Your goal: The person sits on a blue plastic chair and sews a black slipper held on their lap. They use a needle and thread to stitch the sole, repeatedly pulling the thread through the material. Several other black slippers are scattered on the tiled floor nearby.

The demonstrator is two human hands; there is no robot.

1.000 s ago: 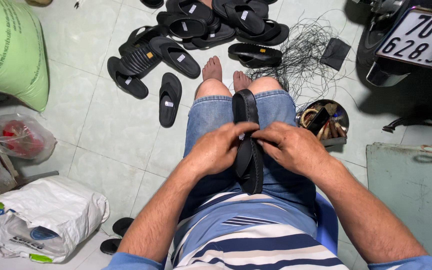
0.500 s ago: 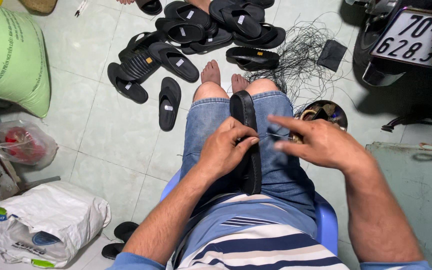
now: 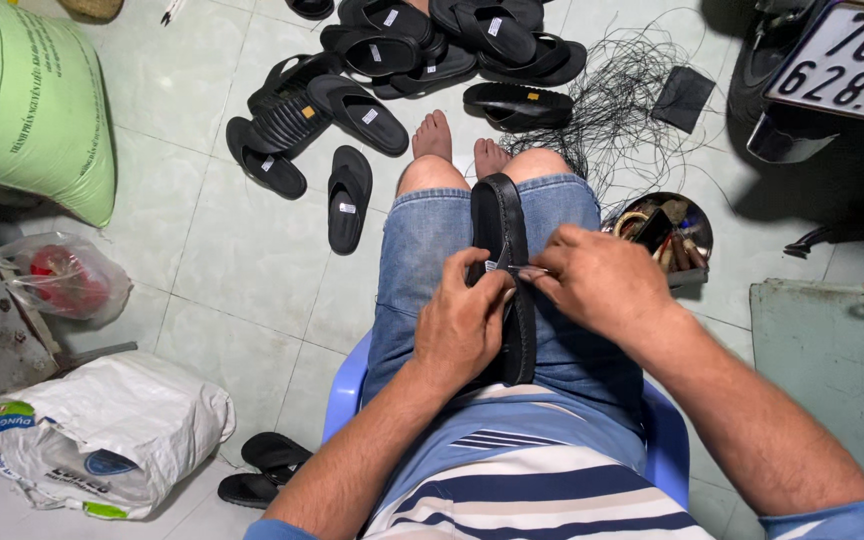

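Pale floor tiles lie under our blue chair [image 3: 350,385]. At frame centre, our left hand [image 3: 464,325] grips the black sandal [image 3: 504,262] steady along our lap while our right hand [image 3: 600,280] pinches a small metal tool [image 3: 518,269] against its edge. Finished sandals [image 3: 392,60] pile at upper centre.

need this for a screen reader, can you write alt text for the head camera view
Seated on a blue plastic chair, a person grips a black sandal on their lap with the left hand while the right hand pinches a small metal tool at its edge. More black sandals, tangled black thread and a green sack lie on the tiled floor.
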